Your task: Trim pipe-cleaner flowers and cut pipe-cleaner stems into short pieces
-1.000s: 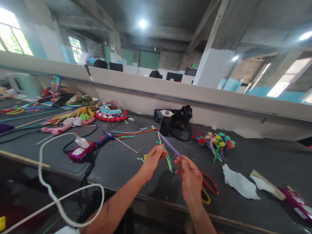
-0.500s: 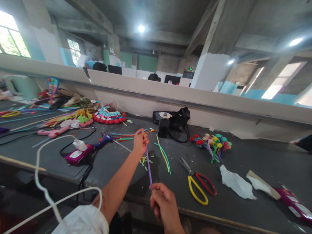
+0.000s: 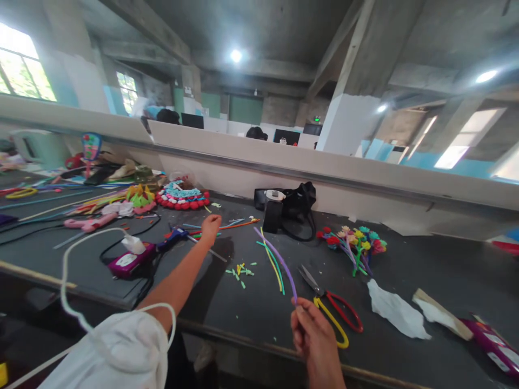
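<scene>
A purple pipe cleaner (image 3: 280, 255) is pinched at its near end between the thumb and fingers of my right hand (image 3: 314, 329). Its far end reaches over the table beside a yellow pipe cleaner (image 3: 271, 259) and a green one (image 3: 278, 266). My left hand (image 3: 211, 229) is stretched forward at a loose bunch of orange, blue and red pipe cleaners (image 3: 237, 224). Its fingers are curled together; whether they hold anything is hidden. Scissors (image 3: 320, 292) with one red and one yellow handle lie open just beyond my right hand. Small cut green and yellow bits (image 3: 241, 271) lie between my hands.
Pipe-cleaner flowers (image 3: 357, 243) lie at the right, near white paper scraps (image 3: 395, 310). A black bag (image 3: 300, 202) rests against the low partition (image 3: 344, 175). At the left are a blue glue gun (image 3: 175, 235), a purple power strip (image 3: 132, 260) and a white cable (image 3: 62, 286).
My left hand has let go of the purple pipe cleaner and moved left to the bunch. My right hand has carried the pipe cleaner rightward, and it now bends in a curve.
</scene>
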The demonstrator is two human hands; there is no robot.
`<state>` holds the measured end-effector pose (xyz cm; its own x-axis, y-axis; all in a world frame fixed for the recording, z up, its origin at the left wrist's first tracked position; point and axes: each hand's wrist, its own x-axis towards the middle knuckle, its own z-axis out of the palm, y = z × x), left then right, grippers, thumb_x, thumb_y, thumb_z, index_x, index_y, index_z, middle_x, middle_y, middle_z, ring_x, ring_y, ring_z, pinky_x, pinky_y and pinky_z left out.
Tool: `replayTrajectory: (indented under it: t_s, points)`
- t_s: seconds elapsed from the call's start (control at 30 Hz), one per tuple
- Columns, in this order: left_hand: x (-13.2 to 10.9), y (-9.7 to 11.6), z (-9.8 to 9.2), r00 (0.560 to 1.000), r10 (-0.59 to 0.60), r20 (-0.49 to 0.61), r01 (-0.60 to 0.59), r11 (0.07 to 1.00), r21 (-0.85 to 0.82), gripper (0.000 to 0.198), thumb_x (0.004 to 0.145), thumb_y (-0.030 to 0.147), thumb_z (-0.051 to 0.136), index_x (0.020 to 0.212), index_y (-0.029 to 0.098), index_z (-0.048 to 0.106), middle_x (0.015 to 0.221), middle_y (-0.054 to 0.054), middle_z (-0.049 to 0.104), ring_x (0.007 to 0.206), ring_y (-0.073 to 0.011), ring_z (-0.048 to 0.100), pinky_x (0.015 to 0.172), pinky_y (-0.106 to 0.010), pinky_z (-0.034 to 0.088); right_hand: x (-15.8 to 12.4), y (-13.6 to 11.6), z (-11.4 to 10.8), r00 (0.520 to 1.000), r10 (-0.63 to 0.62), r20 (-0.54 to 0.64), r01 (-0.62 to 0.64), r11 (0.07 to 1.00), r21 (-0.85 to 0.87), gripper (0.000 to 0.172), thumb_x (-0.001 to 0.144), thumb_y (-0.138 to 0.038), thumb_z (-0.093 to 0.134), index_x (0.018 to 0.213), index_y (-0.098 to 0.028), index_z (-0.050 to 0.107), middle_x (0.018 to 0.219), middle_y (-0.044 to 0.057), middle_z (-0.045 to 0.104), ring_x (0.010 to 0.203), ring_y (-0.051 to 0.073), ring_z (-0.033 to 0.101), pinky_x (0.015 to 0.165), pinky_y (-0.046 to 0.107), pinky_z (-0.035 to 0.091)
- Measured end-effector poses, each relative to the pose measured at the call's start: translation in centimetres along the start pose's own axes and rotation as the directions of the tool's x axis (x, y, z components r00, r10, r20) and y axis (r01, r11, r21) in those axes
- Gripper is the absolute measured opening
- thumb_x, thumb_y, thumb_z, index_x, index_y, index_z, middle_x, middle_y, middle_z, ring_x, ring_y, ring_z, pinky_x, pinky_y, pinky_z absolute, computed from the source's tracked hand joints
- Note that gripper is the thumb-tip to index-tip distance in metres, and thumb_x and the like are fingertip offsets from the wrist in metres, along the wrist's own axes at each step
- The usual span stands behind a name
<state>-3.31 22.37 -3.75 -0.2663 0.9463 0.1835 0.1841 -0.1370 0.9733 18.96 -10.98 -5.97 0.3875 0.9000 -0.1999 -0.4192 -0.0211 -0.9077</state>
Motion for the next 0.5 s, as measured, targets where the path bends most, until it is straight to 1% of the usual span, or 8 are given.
replayTrajectory:
  t_s: [0.03,0.1,0.17,0.23,0.3,0.37,0.43,0.5]
  points:
    - [0.2,-0.5,-0.3,0.999,0.021,0.028,-0.024,0.994,0.109,0.034,0.091,0.033,0.058,0.119,0.015,0.057,0.119,-0.009,0.06,0.101,-0.0217,0.061,0.084,-0.042,0.053,0.4,0.2,-0.2,1.0,-0.007,-0.01,0.007,1.0,0.004,0.055,0.065,-0.055,0.079,0.099,-0.018,0.058,0.059,-0.007,0.056,0.04,0.004,0.039,0.036,0.013,0.026]
    - [0.5,-1.2,-0.8,0.994,0.035,0.101,-0.065,0.945,0.321,0.032,0.091,0.033,0.057,0.119,0.016,0.058,0.12,-0.01,0.059,0.102,-0.0217,0.06,0.086,-0.042,0.053,1.0,0.6,-0.4,1.0,-0.015,-0.006,0.015,1.0,0.009,0.053,0.066,-0.054,0.079,0.099,-0.019,0.059,0.061,-0.007,0.056,0.041,0.004,0.039,0.036,0.014,0.027]
    - [0.7,-1.7,-0.9,0.986,0.046,0.16,-0.12,0.864,0.489,0.032,0.092,0.033,0.056,0.119,0.017,0.058,0.122,-0.01,0.059,0.104,-0.0218,0.06,0.088,-0.043,0.052,1.4,1.2,-0.5,1.0,-0.018,0.007,0.018,1.0,0.007,0.052,0.067,-0.053,0.079,0.1,-0.019,0.059,0.061,-0.006,0.056,0.041,0.005,0.04,0.036,0.015,0.028]
    - [0.8,-1.9,-0.8,0.977,0.052,0.208,-0.172,0.771,0.613,0.033,0.091,0.033,0.057,0.12,0.017,0.057,0.123,-0.01,0.058,0.106,-0.0225,0.059,0.089,-0.044,0.051,1.6,1.6,-0.7,1.0,-0.019,0.014,0.019,1.0,0.007,0.051,0.067,-0.054,0.079,0.099,-0.019,0.059,0.061,-0.006,0.056,0.041,0.005,0.04,0.037,0.015,0.028]
    - [0.9,-1.9,-0.4,0.966,0.055,0.251,-0.22,0.685,0.695,0.034,0.091,0.033,0.057,0.121,0.016,0.057,0.124,-0.01,0.057,0.107,-0.0232,0.059,0.089,-0.045,0.051,1.8,1.7,-0.9,1.0,-0.029,0.008,0.029,0.999,0.015,0.049,0.069,-0.053,0.078,0.099,-0.02,0.059,0.062,-0.006,0.056,0.043,0.005,0.041,0.038,0.015,0.03]
    - [0.9,-1.8,0.1,0.956,0.054,0.289,-0.259,0.617,0.743,0.035,0.091,0.033,0.057,0.122,0.016,0.056,0.124,-0.011,0.057,0.107,-0.0233,0.059,0.089,-0.045,0.051,1.9,1.7,-1.1,0.999,-0.05,0.0,0.05,0.998,0.023,0.047,0.07,-0.052,0.077,0.1,-0.021,0.059,0.063,-0.006,0.057,0.043,0.005,0.041,0.038,0.015,0.03]
    - [1.0,-1.6,0.5,0.948,0.054,0.315,-0.287,0.576,0.765,0.036,0.091,0.033,0.057,0.122,0.016,0.056,0.123,-0.011,0.058,0.106,-0.0234,0.059,0.089,-0.045,0.051,2.0,1.4,-1.4,0.997,-0.078,-0.011,0.078,0.997,0.025,0.047,0.07,-0.052,0.077,0.099,-0.021,0.058,0.063,-0.006,0.056,0.042,0.005,0.04,0.037,0.015,0.029]
    - [0.9,-1.3,0.8,0.943,0.061,0.328,-0.302,0.573,0.762,0.035,0.091,0.033,0.057,0.122,0.016,0.056,0.123,-0.01,0.058,0.106,-0.0234,0.059,0.088,-0.045,0.051,2.2,1.2,-1.6,0.995,-0.097,-0.025,0.097,0.995,0.022,0.048,0.07,-0.052,0.078,0.099,-0.02,0.057,0.062,-0.006,0.056,0.042,0.004,0.039,0.037,0.014,0.028]
